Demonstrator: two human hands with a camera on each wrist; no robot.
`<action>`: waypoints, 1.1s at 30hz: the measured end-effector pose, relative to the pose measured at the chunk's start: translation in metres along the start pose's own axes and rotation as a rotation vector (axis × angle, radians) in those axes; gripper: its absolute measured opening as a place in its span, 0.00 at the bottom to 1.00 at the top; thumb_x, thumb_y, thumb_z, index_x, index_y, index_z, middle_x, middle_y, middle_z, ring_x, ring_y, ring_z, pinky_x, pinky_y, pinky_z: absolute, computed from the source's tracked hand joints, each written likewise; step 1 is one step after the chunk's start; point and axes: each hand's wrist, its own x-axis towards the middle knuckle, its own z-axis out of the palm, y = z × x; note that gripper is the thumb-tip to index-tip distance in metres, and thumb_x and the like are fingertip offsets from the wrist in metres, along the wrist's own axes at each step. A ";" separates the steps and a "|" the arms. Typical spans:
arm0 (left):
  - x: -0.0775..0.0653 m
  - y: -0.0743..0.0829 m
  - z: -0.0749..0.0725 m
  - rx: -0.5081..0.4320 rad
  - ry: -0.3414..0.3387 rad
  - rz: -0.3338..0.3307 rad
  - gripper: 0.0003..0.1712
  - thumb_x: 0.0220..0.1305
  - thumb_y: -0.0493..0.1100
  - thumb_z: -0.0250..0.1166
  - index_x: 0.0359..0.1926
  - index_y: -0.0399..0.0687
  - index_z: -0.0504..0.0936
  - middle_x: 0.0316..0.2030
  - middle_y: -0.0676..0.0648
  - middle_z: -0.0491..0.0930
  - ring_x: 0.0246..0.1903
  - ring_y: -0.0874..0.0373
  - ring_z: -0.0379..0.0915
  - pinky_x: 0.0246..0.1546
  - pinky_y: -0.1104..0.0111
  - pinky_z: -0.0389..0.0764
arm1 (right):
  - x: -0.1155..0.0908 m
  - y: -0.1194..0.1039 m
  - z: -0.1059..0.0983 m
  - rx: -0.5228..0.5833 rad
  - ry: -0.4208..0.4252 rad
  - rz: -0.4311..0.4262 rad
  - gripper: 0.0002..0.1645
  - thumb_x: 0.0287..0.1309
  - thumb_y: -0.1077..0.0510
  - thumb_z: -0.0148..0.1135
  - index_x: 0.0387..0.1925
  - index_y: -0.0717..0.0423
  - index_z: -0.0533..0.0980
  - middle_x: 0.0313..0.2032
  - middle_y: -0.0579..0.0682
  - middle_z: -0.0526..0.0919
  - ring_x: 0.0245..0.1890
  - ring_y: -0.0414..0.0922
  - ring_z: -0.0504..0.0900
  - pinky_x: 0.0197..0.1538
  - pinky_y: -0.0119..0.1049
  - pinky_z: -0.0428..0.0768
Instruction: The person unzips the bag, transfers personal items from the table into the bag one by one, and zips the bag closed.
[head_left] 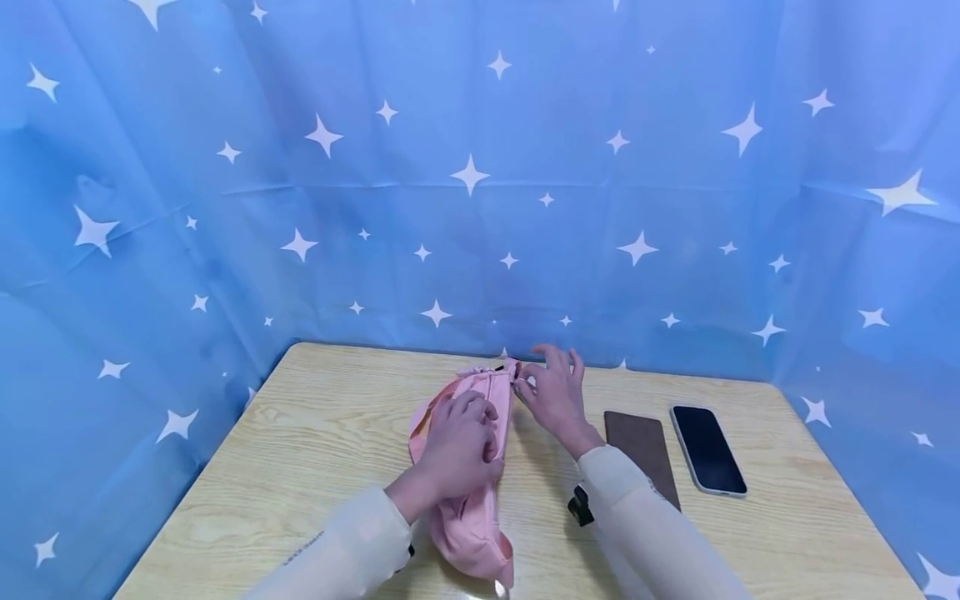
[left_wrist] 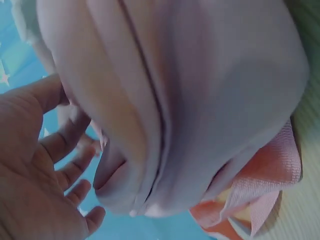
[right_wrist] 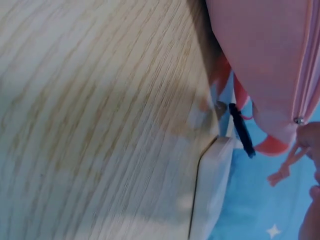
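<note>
A pink waist bag [head_left: 468, 533] stands on edge across the middle of the table, its zipper running lengthwise. My left hand [head_left: 459, 437] lies over the bag's middle and grips its upper edge; in the left wrist view the fingers [left_wrist: 65, 142] bend at the edge beside a fabric fold. At the bag's far end, my right hand [head_left: 555, 392] pinches with thumb and forefinger by the zipper. The right wrist view has those fingers [right_wrist: 310, 137] right at the zipper slider [right_wrist: 298, 120], a pink pull cord [right_wrist: 280, 175] dangling below.
To the right of the bag lie a dark brown flat notebook-like item [head_left: 641, 450], partly under the right forearm, and a smartphone [head_left: 708, 450] with a dark screen. A pink strap [left_wrist: 270, 170] hangs beside the bag. Blue star-printed cloth [head_left: 480, 208] encloses the wooden table [head_left: 315, 417].
</note>
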 end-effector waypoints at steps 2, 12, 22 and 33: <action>0.000 0.003 0.003 0.027 0.002 -0.025 0.21 0.48 0.51 0.67 0.06 0.63 0.67 0.48 0.53 0.76 0.61 0.51 0.62 0.63 0.48 0.60 | -0.001 0.001 -0.001 -0.004 -0.012 0.005 0.07 0.60 0.51 0.66 0.27 0.46 0.83 0.60 0.53 0.73 0.65 0.53 0.67 0.72 0.61 0.48; 0.028 -0.019 -0.006 -0.033 0.179 -0.156 0.07 0.56 0.49 0.67 0.25 0.55 0.85 0.55 0.47 0.77 0.67 0.45 0.59 0.65 0.46 0.57 | -0.002 0.006 0.000 -0.003 -0.069 0.008 0.07 0.59 0.50 0.65 0.27 0.44 0.83 0.61 0.52 0.74 0.66 0.53 0.66 0.71 0.61 0.48; 0.063 -0.046 0.006 0.023 0.090 -0.339 0.15 0.62 0.56 0.65 0.42 0.53 0.87 0.56 0.45 0.74 0.64 0.47 0.59 0.63 0.46 0.61 | -0.001 0.002 0.003 -0.051 -0.136 0.001 0.08 0.60 0.50 0.63 0.26 0.44 0.82 0.60 0.51 0.73 0.65 0.53 0.65 0.70 0.60 0.49; 0.071 -0.045 0.009 0.001 0.084 -0.342 0.09 0.61 0.51 0.67 0.30 0.54 0.89 0.52 0.48 0.76 0.61 0.48 0.62 0.62 0.47 0.63 | 0.015 -0.008 -0.009 0.013 -0.080 0.009 0.10 0.64 0.52 0.59 0.31 0.47 0.84 0.55 0.52 0.77 0.62 0.53 0.70 0.69 0.62 0.52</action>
